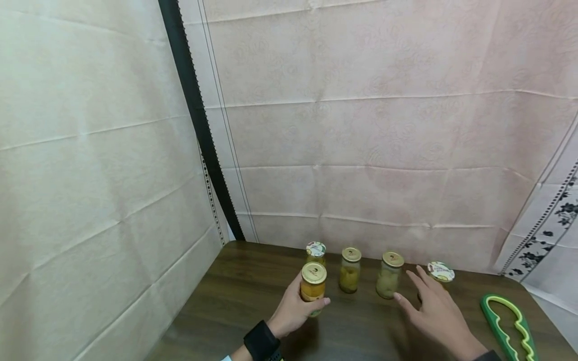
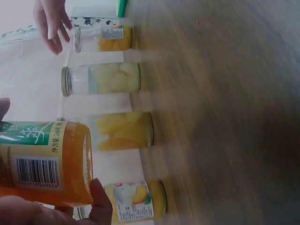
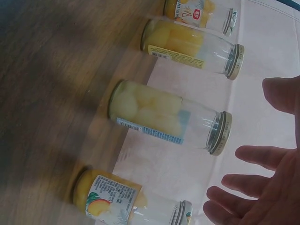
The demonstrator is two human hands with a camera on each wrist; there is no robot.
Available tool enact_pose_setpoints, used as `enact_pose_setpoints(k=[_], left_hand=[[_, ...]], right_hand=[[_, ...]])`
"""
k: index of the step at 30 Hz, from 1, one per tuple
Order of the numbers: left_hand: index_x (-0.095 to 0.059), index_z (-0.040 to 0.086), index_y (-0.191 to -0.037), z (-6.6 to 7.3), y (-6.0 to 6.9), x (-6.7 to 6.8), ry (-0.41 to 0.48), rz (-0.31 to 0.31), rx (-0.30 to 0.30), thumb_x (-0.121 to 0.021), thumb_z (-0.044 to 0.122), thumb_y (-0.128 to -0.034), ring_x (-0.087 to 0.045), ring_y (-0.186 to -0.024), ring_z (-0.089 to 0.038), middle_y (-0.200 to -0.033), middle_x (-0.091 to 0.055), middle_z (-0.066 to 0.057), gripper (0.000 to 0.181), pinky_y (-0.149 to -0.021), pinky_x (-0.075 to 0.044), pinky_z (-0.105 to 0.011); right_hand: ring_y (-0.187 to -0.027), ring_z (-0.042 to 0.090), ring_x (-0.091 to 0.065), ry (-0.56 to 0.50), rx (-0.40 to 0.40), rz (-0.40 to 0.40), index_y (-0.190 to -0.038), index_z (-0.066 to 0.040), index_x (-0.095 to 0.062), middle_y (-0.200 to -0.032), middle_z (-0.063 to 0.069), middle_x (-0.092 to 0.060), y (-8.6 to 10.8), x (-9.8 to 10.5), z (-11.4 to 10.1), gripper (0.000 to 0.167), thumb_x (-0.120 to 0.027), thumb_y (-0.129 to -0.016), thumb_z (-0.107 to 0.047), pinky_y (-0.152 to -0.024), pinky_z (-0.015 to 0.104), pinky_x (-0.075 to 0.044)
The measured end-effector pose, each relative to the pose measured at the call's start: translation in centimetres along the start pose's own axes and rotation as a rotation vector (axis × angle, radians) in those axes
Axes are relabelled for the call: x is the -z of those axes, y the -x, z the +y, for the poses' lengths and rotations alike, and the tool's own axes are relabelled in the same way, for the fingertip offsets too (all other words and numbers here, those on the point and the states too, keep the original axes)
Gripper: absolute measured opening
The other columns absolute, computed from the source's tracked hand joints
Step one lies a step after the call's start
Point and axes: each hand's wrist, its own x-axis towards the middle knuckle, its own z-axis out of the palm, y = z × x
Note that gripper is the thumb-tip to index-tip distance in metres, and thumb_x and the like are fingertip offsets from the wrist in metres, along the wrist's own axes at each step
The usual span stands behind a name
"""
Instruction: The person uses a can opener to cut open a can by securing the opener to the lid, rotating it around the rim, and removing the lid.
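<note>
My left hand (image 1: 289, 312) grips a gold-lidded jar of orange fruit (image 1: 313, 287) above the table; its barcode label faces the left wrist camera. My right hand (image 1: 435, 315) is spread, holding nothing, in front of a printed-lid jar (image 1: 441, 272) that it partly hides in the head view. Just left of that hand stands a jar of pale round fruit (image 1: 387, 280). A jar of yellow fruit pieces (image 1: 349, 277) is left of it. Behind the held jar is another printed-lid jar (image 1: 316, 249), with a peach label (image 2: 135, 201) in the left wrist view. All four standing jars are upright.
The dark wooden table (image 1: 244, 281) carries the jars in a row near its back edge. At the right lies a green wavy-edged loop (image 1: 510, 326). Pale cloth (image 1: 361, 150) hangs behind the table, and more cloth (image 1: 99, 175) hangs along its left side.
</note>
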Motion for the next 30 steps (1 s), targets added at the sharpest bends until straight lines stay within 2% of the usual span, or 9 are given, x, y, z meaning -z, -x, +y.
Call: enact_pose_setpoints(k=[4,9,14,18,21,25,28,30], left_hand=[[-0.046,0.027,-0.156,0.1,0.1,-0.2,0.009,-0.013,-0.010,-0.085,0.029,-0.0937,-0.062,-0.119,-0.019,-0.135,-0.064,-0.006,0.074,-0.102,-0.052,-0.043],[-0.046,0.027,-0.155,0.2,0.1,-0.2,0.010,-0.013,0.005,-0.086,0.031,-0.0933,-0.062,-0.121,-0.020,-0.136,-0.064,-0.006,0.073,-0.105,-0.052,-0.049],[-0.047,0.025,-0.154,0.1,0.4,-0.3,0.005,-0.007,0.004,-0.087,0.029,-0.0920,-0.062,-0.120,-0.020,-0.134,-0.065,-0.006,0.073,-0.105,-0.052,-0.048],[-0.048,0.024,-0.153,0.0,0.6,-0.4,0.015,-0.009,-0.002,-0.087,0.028,-0.0917,-0.063,-0.119,-0.020,-0.133,-0.066,-0.006,0.073,-0.102,-0.052,-0.044],[-0.047,0.025,-0.154,0.0,0.6,-0.5,0.033,-0.016,0.002,-0.086,0.026,-0.0921,-0.063,-0.119,-0.020,-0.134,-0.065,-0.006,0.074,-0.102,-0.052,-0.043],[-0.047,0.026,-0.155,0.0,0.7,-0.7,0.040,-0.020,0.000,-0.086,0.026,-0.0923,-0.063,-0.119,-0.020,-0.135,-0.065,-0.006,0.074,-0.102,-0.051,-0.042],[-0.048,0.025,-0.154,0.1,0.8,-0.7,0.037,-0.026,-0.005,-0.086,0.026,-0.0924,-0.062,-0.119,-0.019,-0.134,-0.065,-0.006,0.073,-0.102,-0.051,-0.042],[-0.048,0.025,-0.153,0.1,0.8,-0.8,0.036,-0.032,-0.009,-0.086,0.026,-0.0925,-0.062,-0.119,-0.020,-0.134,-0.065,-0.006,0.072,-0.102,-0.051,-0.042]], right_hand=[[-0.139,0.063,-0.047,0.003,0.012,0.023,-0.152,0.004,-0.053,-0.161,0.039,-0.041,0.0,0.0,0.1,0.083,-0.067,-0.100,-0.060,-0.103,0.078,-0.044],[-0.139,0.064,-0.047,0.008,0.014,0.044,-0.151,0.004,-0.053,-0.160,0.039,-0.042,0.1,0.1,0.3,0.080,-0.070,-0.100,-0.055,-0.104,0.078,-0.043],[-0.136,0.065,-0.047,0.019,-0.033,0.052,-0.150,0.005,-0.053,-0.160,0.040,-0.042,0.3,0.3,1.0,0.077,-0.069,-0.102,-0.053,-0.103,0.080,-0.042],[-0.124,0.063,-0.056,0.055,-0.034,0.171,-0.141,0.009,-0.059,-0.145,0.039,-0.057,0.7,0.5,2.7,0.069,-0.072,-0.100,-0.046,-0.096,0.077,-0.044],[-0.114,0.063,-0.059,0.099,-0.060,0.248,-0.133,0.013,-0.061,-0.130,0.042,-0.063,1.0,1.0,4.5,0.066,-0.073,-0.099,-0.043,-0.090,0.076,-0.044],[-0.112,0.069,-0.053,0.153,-0.186,0.212,-0.134,0.019,-0.054,-0.129,0.049,-0.055,1.7,1.9,7.9,0.078,-0.068,-0.100,-0.050,-0.090,0.079,-0.042],[-0.116,0.070,-0.047,0.192,-0.367,0.106,-0.136,0.024,-0.044,-0.129,0.052,-0.047,2.3,2.3,10.6,0.090,-0.065,-0.101,-0.055,-0.093,0.079,-0.044],[-0.115,0.069,-0.049,0.231,-0.496,0.030,-0.130,0.027,-0.042,-0.123,0.052,-0.048,2.6,2.4,12.2,0.091,-0.066,-0.100,-0.055,-0.092,0.075,-0.047]])
